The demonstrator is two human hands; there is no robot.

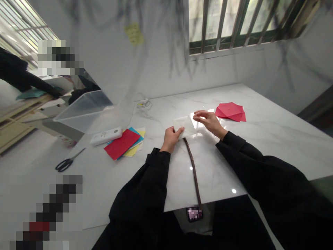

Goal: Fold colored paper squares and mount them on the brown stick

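Note:
Between my hands is a thin, whitish translucent sheet (186, 124) held above the white marbled table (215, 173). My left hand (171, 138) is closed on its near left side, with the thumb on top. At the sheet's right side, my right hand (208, 121) has its thumb and fingertips brought close together; whether they hold anything is too small to tell. Just below the sheet, a dark cord or strap (193, 163) runs down to a badge-like card (194, 213) at the table's near edge. Right of my right hand lie several pinkish-red paper sheets (230, 111).
Red, blue and yellow papers (122, 144) overlap left of my left hand, beside a long white device (106, 136). Black scissors (68, 163) lie farther left. A clear plastic bin (85, 111) and a thin cable (142, 102) are behind. Another person's dark sleeve (28, 74) shows far left.

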